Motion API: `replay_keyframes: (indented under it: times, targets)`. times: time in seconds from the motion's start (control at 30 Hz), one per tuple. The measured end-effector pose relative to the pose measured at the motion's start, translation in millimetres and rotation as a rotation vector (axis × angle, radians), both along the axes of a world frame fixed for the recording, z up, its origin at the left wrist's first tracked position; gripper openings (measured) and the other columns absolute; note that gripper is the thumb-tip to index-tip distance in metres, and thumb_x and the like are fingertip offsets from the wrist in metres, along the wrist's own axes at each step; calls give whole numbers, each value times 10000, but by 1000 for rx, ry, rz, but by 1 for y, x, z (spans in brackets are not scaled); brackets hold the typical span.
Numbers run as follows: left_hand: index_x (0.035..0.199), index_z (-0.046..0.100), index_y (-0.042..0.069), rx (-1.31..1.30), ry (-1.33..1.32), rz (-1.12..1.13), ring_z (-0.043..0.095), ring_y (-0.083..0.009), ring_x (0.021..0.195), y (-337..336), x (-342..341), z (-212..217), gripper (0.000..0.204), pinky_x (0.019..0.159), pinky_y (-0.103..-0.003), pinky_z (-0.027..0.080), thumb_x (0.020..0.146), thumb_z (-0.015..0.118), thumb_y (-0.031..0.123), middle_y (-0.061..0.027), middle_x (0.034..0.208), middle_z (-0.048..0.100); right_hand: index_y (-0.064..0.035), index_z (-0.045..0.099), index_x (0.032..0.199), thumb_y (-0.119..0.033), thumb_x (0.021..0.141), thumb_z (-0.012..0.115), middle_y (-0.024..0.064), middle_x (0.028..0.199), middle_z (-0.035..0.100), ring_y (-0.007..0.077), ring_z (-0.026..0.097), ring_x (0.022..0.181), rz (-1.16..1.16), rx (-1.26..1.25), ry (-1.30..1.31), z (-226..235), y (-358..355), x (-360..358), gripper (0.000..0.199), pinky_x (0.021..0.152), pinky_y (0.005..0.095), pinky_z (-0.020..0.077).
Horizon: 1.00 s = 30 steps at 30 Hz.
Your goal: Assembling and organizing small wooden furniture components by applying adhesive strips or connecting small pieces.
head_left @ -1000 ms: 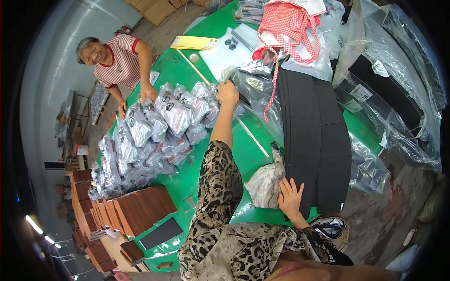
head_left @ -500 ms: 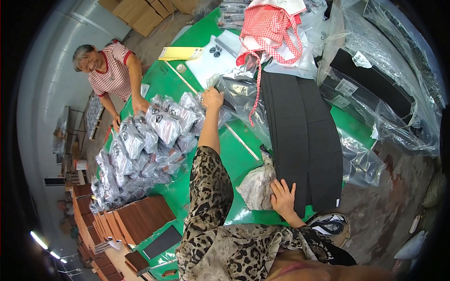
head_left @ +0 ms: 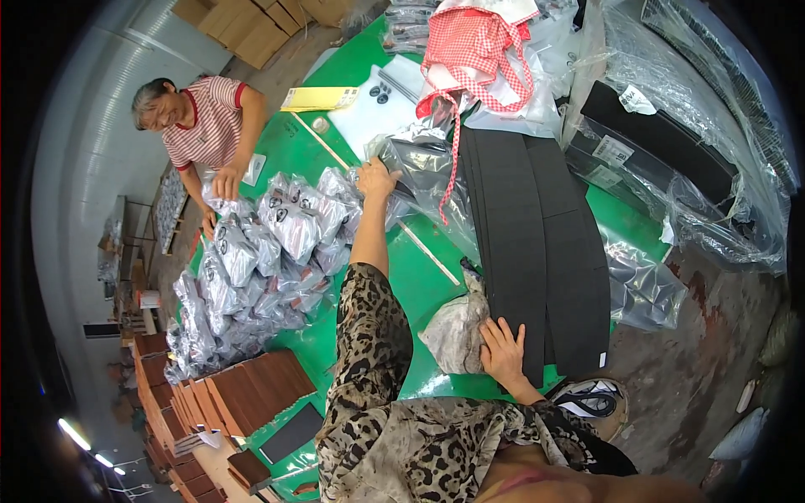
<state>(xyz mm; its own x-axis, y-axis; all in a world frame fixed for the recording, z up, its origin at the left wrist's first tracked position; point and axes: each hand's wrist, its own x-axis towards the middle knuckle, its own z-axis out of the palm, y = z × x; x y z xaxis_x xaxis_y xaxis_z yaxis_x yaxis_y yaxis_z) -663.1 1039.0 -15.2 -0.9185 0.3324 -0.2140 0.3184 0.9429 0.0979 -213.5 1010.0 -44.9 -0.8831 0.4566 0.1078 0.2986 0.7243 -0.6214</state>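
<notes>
Left hand (head_left: 377, 178) stretched mid-counter, clenched on a clear plastic bag (head_left: 419, 172); fingers hidden. Right hand (head_left: 503, 352) released, flat on long black foam strips (head_left: 528, 251) at near counter (head_left: 419, 285) edge.

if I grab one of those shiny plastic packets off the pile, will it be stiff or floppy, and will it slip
Probably floppy: the packets sag and crumple over each other in the pile. Likely slippery too, since the film is glossy. They look light, as the left hand reaches the pile's edge with loose fingers.
</notes>
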Motion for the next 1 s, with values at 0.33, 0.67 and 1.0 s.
replay_keyframes:
  times: [0.33, 0.67, 1.0]
  targets:
    - [1247, 411, 69, 26, 3, 31, 447, -357, 1155, -2, -1, -7, 700, 909, -493, 414, 722, 716, 417, -191, 1232, 478, -115, 593, 1142, -208, 773, 544, 42, 1242, 540, 233, 437, 1218, -13, 44, 5, 1, -3, -2, 383, 1031, 583, 178]
    - [1229, 440, 54, 10, -38, 32, 448, -354, 1165, -1, -10, -5, 838, 923, -456, 413, 591, 800, 460, -184, 1234, 472, -115, 598, 1131, -199, 765, 548, 40, 1236, 547, 221, 439, 1217, -20, 21, -2, 0, 0, -2, 379, 1030, 582, 182]
    - [1211, 462, 34, 9, -105, 81, 486, -302, 1159, -4, -21, -1, 907, 923, -460, 421, 515, 840, 478, -173, 1225, 508, -103, 594, 1124, -202, 747, 549, 53, 1229, 543, 241, 424, 1229, -25, 11, -1, -3, -1, -4, 392, 1027, 597, 167]
